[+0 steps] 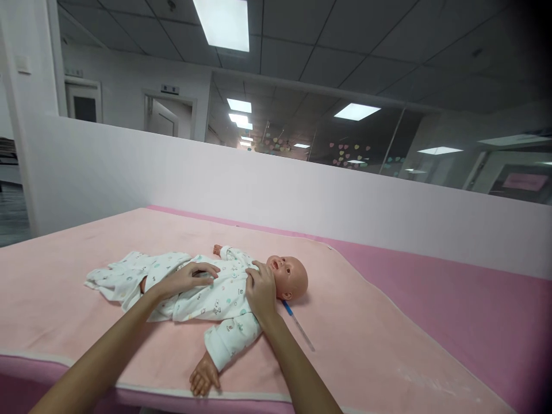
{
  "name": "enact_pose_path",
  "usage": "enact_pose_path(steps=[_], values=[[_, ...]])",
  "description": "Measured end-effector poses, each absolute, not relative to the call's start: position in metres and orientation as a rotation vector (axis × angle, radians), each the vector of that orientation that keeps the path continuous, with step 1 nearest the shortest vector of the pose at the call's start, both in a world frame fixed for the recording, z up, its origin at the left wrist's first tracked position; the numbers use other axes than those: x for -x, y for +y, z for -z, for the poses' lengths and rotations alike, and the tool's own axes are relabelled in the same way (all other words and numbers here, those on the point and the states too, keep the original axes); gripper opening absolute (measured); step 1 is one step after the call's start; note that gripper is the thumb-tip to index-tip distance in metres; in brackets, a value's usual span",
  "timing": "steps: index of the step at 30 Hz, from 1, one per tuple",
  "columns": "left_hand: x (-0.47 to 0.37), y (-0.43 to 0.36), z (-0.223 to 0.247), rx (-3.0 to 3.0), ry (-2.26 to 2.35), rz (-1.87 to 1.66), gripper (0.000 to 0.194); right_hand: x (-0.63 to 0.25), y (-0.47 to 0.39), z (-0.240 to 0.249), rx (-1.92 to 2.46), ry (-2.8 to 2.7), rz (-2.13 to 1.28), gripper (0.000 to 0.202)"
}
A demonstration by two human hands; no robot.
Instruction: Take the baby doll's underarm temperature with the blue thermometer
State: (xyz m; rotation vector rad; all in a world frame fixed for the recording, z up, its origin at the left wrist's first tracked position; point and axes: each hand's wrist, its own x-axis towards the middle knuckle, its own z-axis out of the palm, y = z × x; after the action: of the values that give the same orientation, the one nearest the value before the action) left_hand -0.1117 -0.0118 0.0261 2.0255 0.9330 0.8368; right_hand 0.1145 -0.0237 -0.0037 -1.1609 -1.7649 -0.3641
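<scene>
A baby doll (292, 279) lies on its back, its bald head toward the right. It wears a white printed shirt (207, 299) and matching trousers (125, 279). My left hand (190, 278) rests over the doll's belly, with thumb and fingers apart and nothing held. At the neckline, my right hand (262, 287) has its fingers curled and closed on the shirt. Beside the doll's head lies a slim clear stick with a blue end (288, 309), looking like a thermometer; part of the blue end may be hidden under the doll.
A pale pink mat (371, 345) covers the darker pink padded table (487, 299). Behind it runs a low white wall (302, 195) topped by glass. The table's front edge is close to my forearms.
</scene>
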Motion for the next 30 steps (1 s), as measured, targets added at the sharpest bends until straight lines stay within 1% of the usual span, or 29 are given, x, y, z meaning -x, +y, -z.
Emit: enact_pose_path(steps=[4,9,13,19,23,27,30], values=[[0.105,-0.012,-0.025,-1.997,0.953,-0.983,0.023,-0.098,-0.029,-0.007,1.046,-1.956,0.413,0.020],[0.104,-0.011,-0.023,-1.987,0.990,-1.035,0.022,-0.074,-0.021,-0.014,1.036,-2.052,0.394,0.017],[0.105,-0.010,-0.021,-1.949,0.993,-1.055,0.021,-0.069,-0.015,-0.009,1.033,-2.049,0.385,0.007],[0.107,-0.013,-0.026,-1.957,0.915,-1.005,0.021,-0.073,-0.023,-0.006,1.010,-2.059,0.341,0.011],[0.116,-0.011,-0.027,-2.035,0.893,-0.862,0.018,-0.074,-0.025,-0.006,1.019,-2.056,0.323,0.010],[0.125,-0.008,-0.026,-2.137,0.929,-0.755,0.020,-0.073,-0.025,-0.006,1.004,-2.040,0.303,0.010],[0.127,-0.007,-0.026,-2.060,0.910,-0.761,0.015,-0.073,-0.025,-0.005,0.993,-2.022,0.290,0.010]])
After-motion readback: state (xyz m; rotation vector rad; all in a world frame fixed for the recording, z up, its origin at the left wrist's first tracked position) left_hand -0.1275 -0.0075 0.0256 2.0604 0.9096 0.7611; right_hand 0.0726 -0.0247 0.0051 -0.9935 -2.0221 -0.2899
